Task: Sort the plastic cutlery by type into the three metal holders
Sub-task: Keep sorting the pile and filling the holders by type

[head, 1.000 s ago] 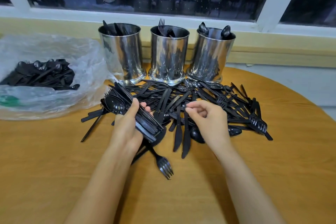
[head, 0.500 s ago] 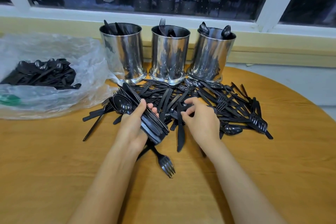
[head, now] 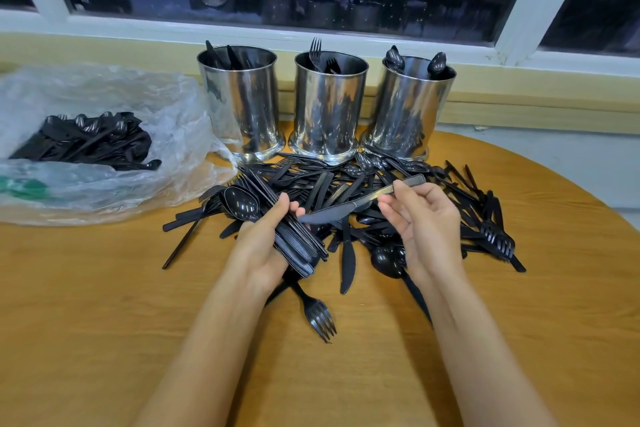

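Fingers (head: 404,188) of the right hand (head: 427,229) curl palm-up, and thumb and forefinger pinch one black knife (head: 332,213) by its handle. The knife is lifted clear above the pile (head: 460,204) and lies tilted. Its blade tip points at the left hand (head: 259,246) and is right at that hand's fingertips; whether it touches them cannot be told.

The left hand is wrapped round a bundle of knives (head: 299,246), which slants across its palm. A spoon (head: 242,203) shows its bowl just beyond the knuckles.

Under and around both hands the pile of mixed black cutlery spreads over the middle of the wooden surface (head: 104,322). A lone fork (head: 317,317) lies at the pile's near side, tines toward the near edge.

Beyond the pile, along the far edge of the surface, three metal holders stand upright in a row, close together:
- The left holder (head: 242,104) has knives in it.
- The middle holder (head: 329,107) has forks, tines up.
- The right holder (head: 410,107) has spoons, bowls up.

Toward the left edge, beside the left holder, a crumpled clear plastic bag (head: 131,97) lies open with more black cutlery inside.
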The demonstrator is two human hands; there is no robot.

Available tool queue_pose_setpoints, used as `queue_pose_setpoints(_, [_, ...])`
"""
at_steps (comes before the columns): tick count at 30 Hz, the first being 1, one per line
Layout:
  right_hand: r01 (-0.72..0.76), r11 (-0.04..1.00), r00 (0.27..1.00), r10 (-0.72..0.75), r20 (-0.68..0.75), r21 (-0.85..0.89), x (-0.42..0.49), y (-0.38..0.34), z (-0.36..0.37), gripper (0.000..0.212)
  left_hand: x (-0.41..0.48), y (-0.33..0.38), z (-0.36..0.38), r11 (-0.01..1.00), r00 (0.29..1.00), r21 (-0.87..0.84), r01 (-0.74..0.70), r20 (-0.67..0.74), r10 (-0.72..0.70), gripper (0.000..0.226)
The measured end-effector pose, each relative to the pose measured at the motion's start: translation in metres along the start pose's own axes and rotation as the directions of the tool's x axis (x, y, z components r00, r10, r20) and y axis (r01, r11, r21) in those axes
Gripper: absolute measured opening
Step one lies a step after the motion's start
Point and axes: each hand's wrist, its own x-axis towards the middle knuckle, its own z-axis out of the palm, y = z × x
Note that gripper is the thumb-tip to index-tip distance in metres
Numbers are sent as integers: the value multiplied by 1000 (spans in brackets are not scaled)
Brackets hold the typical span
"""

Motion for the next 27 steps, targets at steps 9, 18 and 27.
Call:
queue_pose_setpoints(9, [43, 999, 999, -43, -31, 12, -6, 8, 8, 13, 2, 1, -2, 997, 998, -69, 39, 47, -36, 9])
queue_pose_setpoints(18, [250, 756, 947, -62, 314, -605, -14, 34, 15, 17, 2, 3, -2, 1000, 991, -3, 9, 136, -8, 25])
queue_pose_setpoints(27, [303, 698, 945, -132, 299, -649, -2, 24, 3, 7, 3, 9, -6, 996, 994, -72, -61, 87, 67, 22])
